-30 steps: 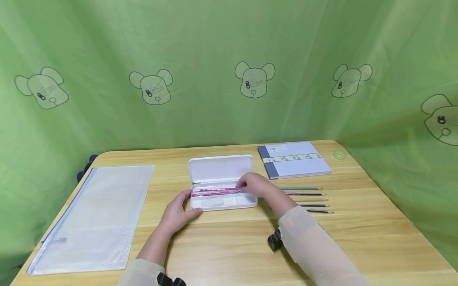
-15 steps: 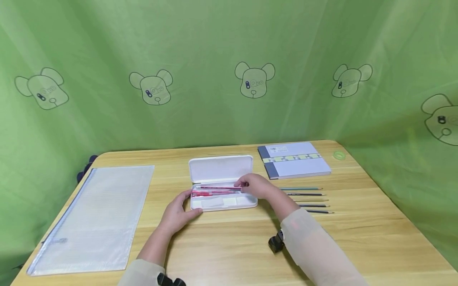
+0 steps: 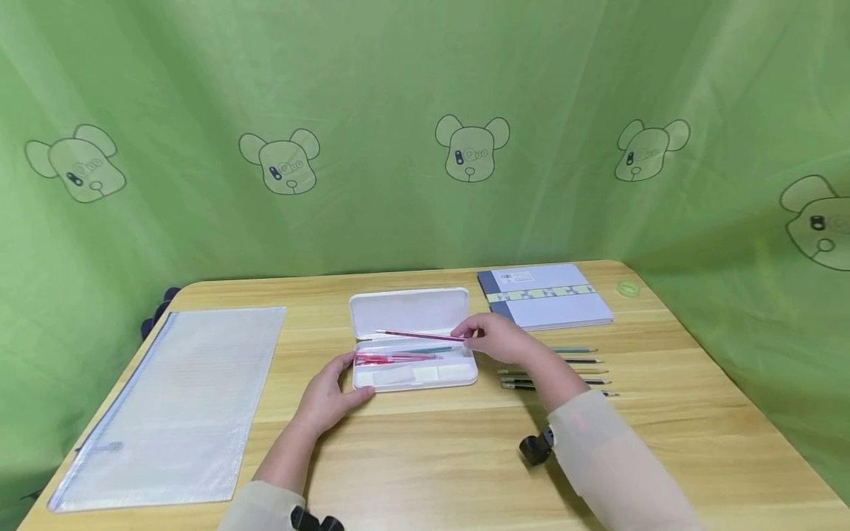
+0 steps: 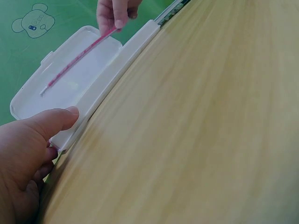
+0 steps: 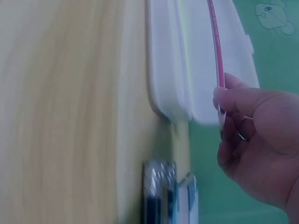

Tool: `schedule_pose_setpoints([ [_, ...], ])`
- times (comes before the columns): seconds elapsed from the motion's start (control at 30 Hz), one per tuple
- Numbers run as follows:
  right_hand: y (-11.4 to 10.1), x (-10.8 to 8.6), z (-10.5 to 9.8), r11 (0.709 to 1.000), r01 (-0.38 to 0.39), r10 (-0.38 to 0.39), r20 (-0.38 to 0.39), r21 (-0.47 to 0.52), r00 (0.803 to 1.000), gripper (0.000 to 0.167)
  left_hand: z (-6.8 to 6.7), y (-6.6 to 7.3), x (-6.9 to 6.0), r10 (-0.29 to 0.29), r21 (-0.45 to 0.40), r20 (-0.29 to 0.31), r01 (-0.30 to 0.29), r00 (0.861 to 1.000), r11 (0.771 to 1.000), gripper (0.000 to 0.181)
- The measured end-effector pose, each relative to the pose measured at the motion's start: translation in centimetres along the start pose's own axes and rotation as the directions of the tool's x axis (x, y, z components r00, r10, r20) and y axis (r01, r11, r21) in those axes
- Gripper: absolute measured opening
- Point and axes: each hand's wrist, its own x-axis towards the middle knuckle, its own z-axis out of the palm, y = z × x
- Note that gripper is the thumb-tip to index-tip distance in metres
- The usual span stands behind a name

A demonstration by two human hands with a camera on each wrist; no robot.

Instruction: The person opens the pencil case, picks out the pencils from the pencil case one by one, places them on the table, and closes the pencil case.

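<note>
- Green curtain (image 3: 385, 236), bear-head outlines printed on it, hangs behind the table and along both sides.
- Light wood-grain table (image 3: 425, 464), far corners rounded.
- Translucent mesh pouch (image 3: 173, 405) flat at table left, zip-like edge on its left side.
- Pale notebook (image 3: 564, 313), grey spine, patterned band, flat at far right.
- White pencil case (image 3: 409, 313) at table centre, lid up on far side.
- Left hand (image 3: 330, 398) on case's left end: thumb on near corner, fingers round the end. Thumb and index well spread, gripping the case.
- Right hand (image 3: 498, 339) over case's right end, forearm in from near right, crossing above part of the pencil row. Thumb and fingers closed in a pinch on the red pencil (image 3: 421, 335), near its sharpened end.
- Red pencil is in front of the lid, far end pointing left, above the tray.
- Pencil row (image 3: 584, 361) right of case, roughly parallel, tips right.
- Pink-red pencils (image 3: 385, 359) and a teal pencil (image 3: 432, 349) in tray.
- Light-green ring (image 3: 628, 294) right of notebook.
</note>
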Motion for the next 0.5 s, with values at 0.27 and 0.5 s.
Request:
schedule_pose_setpoints([
  [0.27, 2.0, -2.7, -2.0, 1.0, -0.006, 0.006, -0.026, -0.011, 1.0, 0.022, 0.0, 0.1, 0.0, 0.005, -0.004, 0.001, -0.005, 1.0, 1.0, 0.077],
  [0.5, 4.2, -5.4, -3.6, 0.998, -0.017, 0.012, -0.075, -0.065, 0.997, 0.02, 0.0, 0.1, 0.0, -0.004, -0.01, 0.003, 0.004, 1.0, 1.0, 0.077],
])
